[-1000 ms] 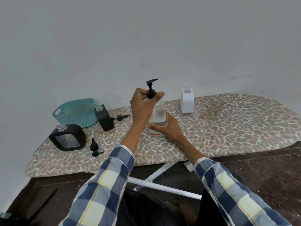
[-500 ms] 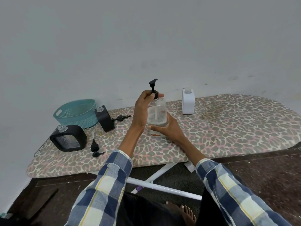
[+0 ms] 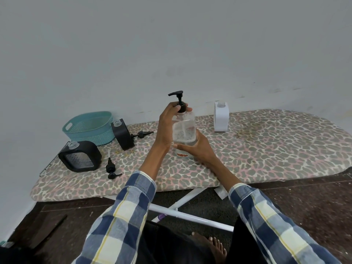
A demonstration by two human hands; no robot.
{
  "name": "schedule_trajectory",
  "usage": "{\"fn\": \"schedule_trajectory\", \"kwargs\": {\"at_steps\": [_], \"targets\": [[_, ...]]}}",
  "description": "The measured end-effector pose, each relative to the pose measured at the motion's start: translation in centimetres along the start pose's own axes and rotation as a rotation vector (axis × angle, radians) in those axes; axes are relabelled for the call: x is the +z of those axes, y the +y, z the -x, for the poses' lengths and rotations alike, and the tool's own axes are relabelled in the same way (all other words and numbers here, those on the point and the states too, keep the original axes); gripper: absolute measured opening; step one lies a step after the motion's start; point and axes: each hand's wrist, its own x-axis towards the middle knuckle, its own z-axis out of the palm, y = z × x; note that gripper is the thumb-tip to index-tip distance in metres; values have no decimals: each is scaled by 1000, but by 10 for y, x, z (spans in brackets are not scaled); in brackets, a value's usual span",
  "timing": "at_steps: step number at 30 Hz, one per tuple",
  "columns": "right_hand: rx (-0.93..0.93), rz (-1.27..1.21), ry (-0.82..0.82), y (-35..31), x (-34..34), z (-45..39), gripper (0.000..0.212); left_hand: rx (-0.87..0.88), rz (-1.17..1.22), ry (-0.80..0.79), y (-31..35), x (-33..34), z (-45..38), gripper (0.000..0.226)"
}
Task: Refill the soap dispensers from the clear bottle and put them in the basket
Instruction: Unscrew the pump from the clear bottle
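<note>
A clear bottle (image 3: 184,131) with a black pump top (image 3: 178,100) stands upright on the leopard-print ironing board (image 3: 266,149). My right hand (image 3: 196,148) grips its lower body. My left hand (image 3: 168,124) pinches the black collar of the pump at the bottle's neck. Two black dispensers stand open-necked at the left: one (image 3: 122,134) near the teal basket (image 3: 89,127), one (image 3: 80,156) nearer the board's left end. A white dispenser (image 3: 221,119) stands behind and to the right of the bottle. The basket holds nothing that I can see.
Two loose black pumps lie on the board: one (image 3: 142,134) beside the rear black dispenser, one (image 3: 111,168) in front of the near one. The wall runs close behind the board. White board legs (image 3: 190,216) and dark floor are below.
The pump head has turned to point left and my left-hand fingers have shifted round the collar. The bottle stays upright in my right hand.
</note>
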Motion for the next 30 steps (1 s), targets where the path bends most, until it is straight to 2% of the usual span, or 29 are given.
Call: {"fn": "schedule_trajectory", "kwargs": {"at_steps": [3,6,12,15,20,24,27,30], "targets": [[4,3,0,0,0,0,82,-25,50,-3,0,-2,0,23],[15,3,2,-1,0,1,79,-47,118,8,-3,-4,-1,23],[13,18,7,0,0,0,82,-8,-10,9,3,1,-1,25],[12,21,11,0,0,0,82,-1,-29,30,2,4,-2,15],[14,5,13,1,0,0,79,24,-72,94,-1,8,-3,37],[17,12,4,1,0,0,81,3,-81,42,1,4,-1,29],[16,23,4,0,0,0,79,-29,-34,1,6,1,2,38],[16,23,5,0,0,0,79,-40,-37,22,7,0,0,31]]}}
